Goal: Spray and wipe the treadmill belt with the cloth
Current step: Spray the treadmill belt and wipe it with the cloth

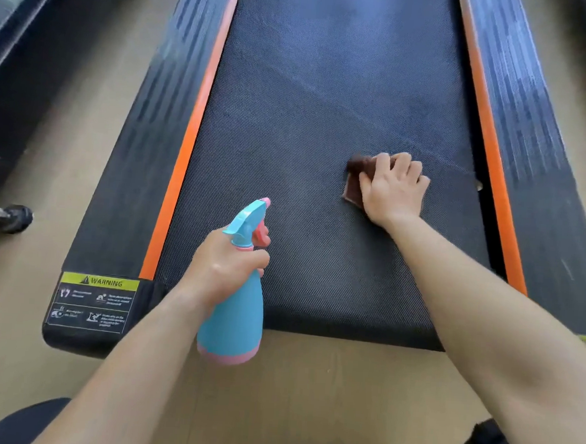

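Both bare forearms reach in from the bottom edge. At about seven o'clock the left hand (225,269) is wrapped around the neck of a blue and pink spray bottle (233,307), one finger on the pink trigger, nozzle aimed toward twelve o'clock over the belt's near end. At about three o'clock the right hand (393,186) lies flat, fingers together, pressing a brown cloth (356,176) onto the dark treadmill belt (309,102), near the right orange strip (488,148). A warning sticker (94,300) sits at eight o'clock.
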Demonstrator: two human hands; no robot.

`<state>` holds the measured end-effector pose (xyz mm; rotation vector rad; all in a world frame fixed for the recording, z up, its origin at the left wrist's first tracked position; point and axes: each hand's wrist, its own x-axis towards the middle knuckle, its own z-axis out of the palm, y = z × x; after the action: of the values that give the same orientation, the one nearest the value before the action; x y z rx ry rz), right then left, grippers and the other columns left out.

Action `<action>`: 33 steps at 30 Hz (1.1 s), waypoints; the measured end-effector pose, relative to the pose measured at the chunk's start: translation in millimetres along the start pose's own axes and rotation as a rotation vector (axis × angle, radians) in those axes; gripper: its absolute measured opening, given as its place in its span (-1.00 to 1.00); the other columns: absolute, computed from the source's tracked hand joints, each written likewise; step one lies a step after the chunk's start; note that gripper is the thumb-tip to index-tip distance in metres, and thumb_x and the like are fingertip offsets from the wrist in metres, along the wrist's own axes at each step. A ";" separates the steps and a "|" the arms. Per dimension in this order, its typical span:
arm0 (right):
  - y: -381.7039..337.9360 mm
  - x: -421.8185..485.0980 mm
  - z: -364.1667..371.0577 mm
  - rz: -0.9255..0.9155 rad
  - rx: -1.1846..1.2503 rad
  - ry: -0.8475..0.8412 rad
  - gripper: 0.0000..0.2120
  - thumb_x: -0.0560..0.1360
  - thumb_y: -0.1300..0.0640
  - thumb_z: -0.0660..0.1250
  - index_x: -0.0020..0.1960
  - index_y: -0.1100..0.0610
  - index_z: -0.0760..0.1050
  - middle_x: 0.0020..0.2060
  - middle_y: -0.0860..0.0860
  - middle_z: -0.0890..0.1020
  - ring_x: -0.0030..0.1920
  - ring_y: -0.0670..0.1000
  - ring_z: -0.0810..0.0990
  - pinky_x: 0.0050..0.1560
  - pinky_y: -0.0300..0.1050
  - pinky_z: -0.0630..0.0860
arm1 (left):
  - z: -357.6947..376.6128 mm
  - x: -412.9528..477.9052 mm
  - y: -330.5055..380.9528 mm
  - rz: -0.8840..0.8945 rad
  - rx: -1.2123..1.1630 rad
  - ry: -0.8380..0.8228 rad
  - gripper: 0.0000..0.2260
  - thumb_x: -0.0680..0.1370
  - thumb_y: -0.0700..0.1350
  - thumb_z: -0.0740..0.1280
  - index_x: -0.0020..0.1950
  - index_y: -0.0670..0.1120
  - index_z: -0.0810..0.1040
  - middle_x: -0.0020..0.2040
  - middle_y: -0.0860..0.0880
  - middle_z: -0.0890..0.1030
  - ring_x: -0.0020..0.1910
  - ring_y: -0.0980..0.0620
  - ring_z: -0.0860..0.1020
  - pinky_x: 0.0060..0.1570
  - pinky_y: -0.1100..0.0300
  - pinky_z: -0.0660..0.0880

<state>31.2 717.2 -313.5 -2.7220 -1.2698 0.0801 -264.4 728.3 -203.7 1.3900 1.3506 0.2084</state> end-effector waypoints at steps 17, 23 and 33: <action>7.7 -2.0 0.5 -0.002 -0.076 0.025 -0.59 0.60 -0.22 0.16 0.27 0.05 0.37 0.26 0.18 0.39 0.23 0.26 0.36 0.21 0.24 0.32 | 17.6 18.5 10.5 0.030 -0.066 0.037 -0.75 0.46 -0.33 0.40 0.04 -0.04 0.69 -0.02 -0.05 0.74 -0.31 0.10 0.61 -0.23 0.27 0.60; 6.0 -81.0 1.9 -0.633 -0.019 0.013 -0.59 0.54 -0.26 0.15 0.19 -0.02 0.50 0.15 0.07 0.48 0.09 0.21 0.45 0.05 0.13 0.41 | 12.8 18.3 15.9 0.036 -0.058 0.061 -0.76 0.46 -0.30 0.41 0.03 -0.01 0.69 0.01 -0.04 0.74 -0.26 0.05 0.66 -0.10 0.08 0.64; -42.1 -23.5 8.2 -0.236 -0.052 0.032 -0.61 0.57 -0.21 0.17 0.22 0.05 0.42 0.22 0.19 0.43 0.17 0.25 0.40 0.15 0.22 0.35 | -1.5 14.6 8.5 0.011 -0.039 0.084 -0.78 0.41 -0.21 0.44 0.02 0.01 0.70 -0.17 0.01 0.67 -0.14 -0.11 0.73 -0.02 0.01 0.63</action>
<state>-16.7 726.7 -315.7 -2.5811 -1.5930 -0.0214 -255.9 743.0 -204.5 1.3694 1.4010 0.3026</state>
